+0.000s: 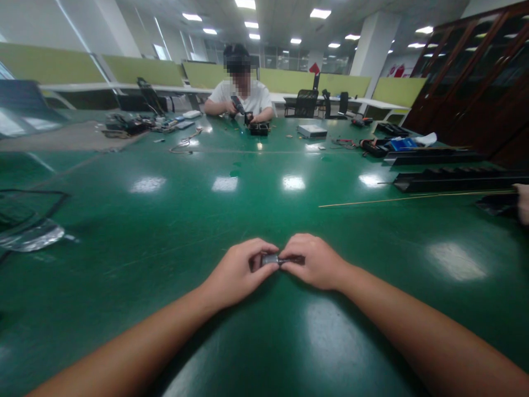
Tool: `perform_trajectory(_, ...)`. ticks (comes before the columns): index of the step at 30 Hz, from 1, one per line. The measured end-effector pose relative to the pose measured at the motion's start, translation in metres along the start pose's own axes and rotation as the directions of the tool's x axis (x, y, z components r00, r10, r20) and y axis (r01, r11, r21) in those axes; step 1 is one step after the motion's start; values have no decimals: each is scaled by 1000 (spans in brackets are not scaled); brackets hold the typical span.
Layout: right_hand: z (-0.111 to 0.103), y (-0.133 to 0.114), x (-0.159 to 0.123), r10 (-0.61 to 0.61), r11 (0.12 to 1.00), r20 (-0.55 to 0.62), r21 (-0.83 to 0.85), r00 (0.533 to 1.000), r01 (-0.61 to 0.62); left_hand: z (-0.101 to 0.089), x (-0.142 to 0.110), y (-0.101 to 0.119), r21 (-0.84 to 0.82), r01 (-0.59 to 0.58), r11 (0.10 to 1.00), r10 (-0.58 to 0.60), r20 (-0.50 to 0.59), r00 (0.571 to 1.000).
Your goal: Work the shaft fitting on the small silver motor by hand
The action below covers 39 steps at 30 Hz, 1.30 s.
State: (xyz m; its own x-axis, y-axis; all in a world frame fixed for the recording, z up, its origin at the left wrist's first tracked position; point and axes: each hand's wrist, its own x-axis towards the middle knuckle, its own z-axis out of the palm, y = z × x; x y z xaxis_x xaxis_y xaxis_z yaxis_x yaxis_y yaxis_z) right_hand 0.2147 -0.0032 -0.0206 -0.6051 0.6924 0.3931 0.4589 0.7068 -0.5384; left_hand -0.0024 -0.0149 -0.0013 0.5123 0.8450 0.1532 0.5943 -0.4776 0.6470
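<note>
My left hand and my right hand meet low on the green table, both resting on its surface. Between their fingertips they pinch a small dark and silvery part. The left fingers close on its silvery end, the right fingers on its dark end. Most of the part is hidden by my fingers.
Across the table a person in a white shirt works with a tool over a black tray. Long black trays and a thin rod lie at right. A clear plastic bag sits at left. Another person's hand shows at the right edge.
</note>
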Motion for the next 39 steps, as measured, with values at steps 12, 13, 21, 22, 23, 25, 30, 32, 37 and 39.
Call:
perform_trajectory(12, 1, 1, -1, -16, 1000, 13, 6, 1000, 16, 0, 0, 1, 31, -107, 994, 106, 16, 994)
perform_trajectory(13, 1, 1, -1, -18, 1000, 10, 7, 1000, 18, 0, 0, 1, 34, -106, 994, 106, 15, 994)
perform_trajectory(21, -3, 0, -2, 1, 1000, 29, 10, 1000, -2, 1, 0, 4, 75, 12, 997, -13, 6, 1000)
perform_trajectory(22, -5, 0, -3, 4, 1000, 37, 10, 999, -5, 1, 0, 4, 76, 24, 997, -24, 8, 1000)
perform_trajectory(23, -6, 1, -3, 8, 1000, 43, 10, 999, -8, 1, -1, 3, 72, 30, 997, -31, 11, 999)
perform_trajectory(25, -9, 2, -5, 12, 1000, 44, 14, 999, -12, 1, -1, 2, 55, 36, 998, -37, 16, 999)
perform_trajectory(30, -11, 4, -6, 14, 999, 48, 29, 999, -15, 1, -1, 0, 24, 32, 999, -32, 18, 999)
perform_trajectory(32, -11, 4, -6, 18, 999, 51, 31, 999, -19, 0, -1, 1, 20, 27, 999, -27, 20, 999)
perform_trajectory(37, -15, 4, -6, 32, 999, 64, 21, 997, -33, -1, -1, 2, 23, 23, 999, -24, 39, 999)
perform_trajectory(39, -17, 4, -6, 42, 999, 70, 13, 997, -43, -1, -1, 2, 29, 18, 999, -19, 41, 999)
